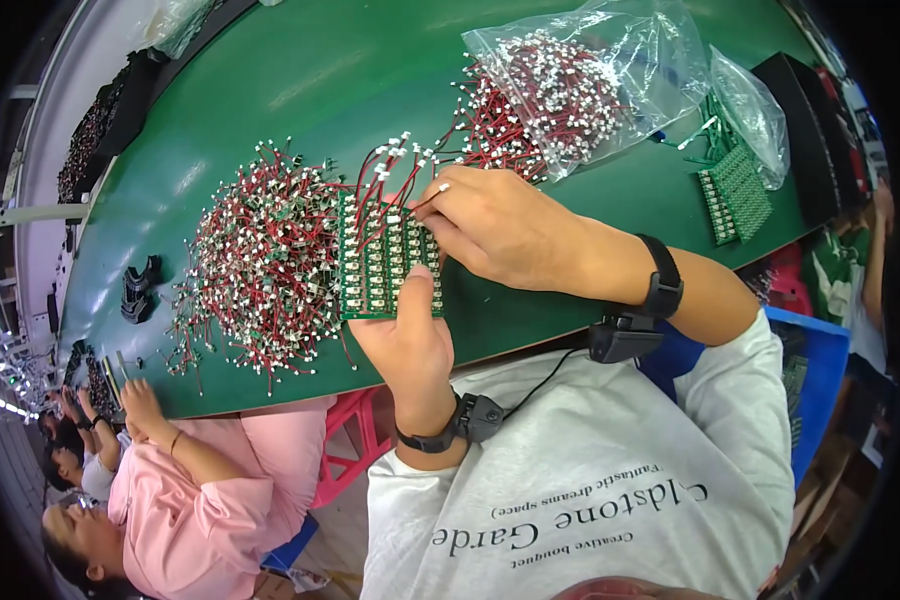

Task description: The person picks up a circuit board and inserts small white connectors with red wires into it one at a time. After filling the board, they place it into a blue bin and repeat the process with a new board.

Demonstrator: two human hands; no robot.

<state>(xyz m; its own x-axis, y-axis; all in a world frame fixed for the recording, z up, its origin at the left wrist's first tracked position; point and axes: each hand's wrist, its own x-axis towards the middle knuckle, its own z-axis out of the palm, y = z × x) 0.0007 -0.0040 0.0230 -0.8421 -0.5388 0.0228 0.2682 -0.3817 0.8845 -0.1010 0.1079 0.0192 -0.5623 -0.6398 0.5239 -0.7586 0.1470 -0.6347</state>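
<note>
Head view: left hand (410, 345) grips green rectangular circuit panel (378, 265), right hand (510, 225) pinches white-tipped wire (444, 186); red-white wire heap (265, 260) beside, clear plastic bag (660, 50) beyond.

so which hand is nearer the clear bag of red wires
Right. The right hand is just below the clear bag in the picture; the left hand is farther down, holding the green board.

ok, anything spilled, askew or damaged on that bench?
No visible damage, though fine detail is too small to judge. Strays trail from the loose heap of red-and-black wire leads left of the green circuit-board panel; more leads lie outside the clear plastic bag. Untidy, possibly normal.
</note>
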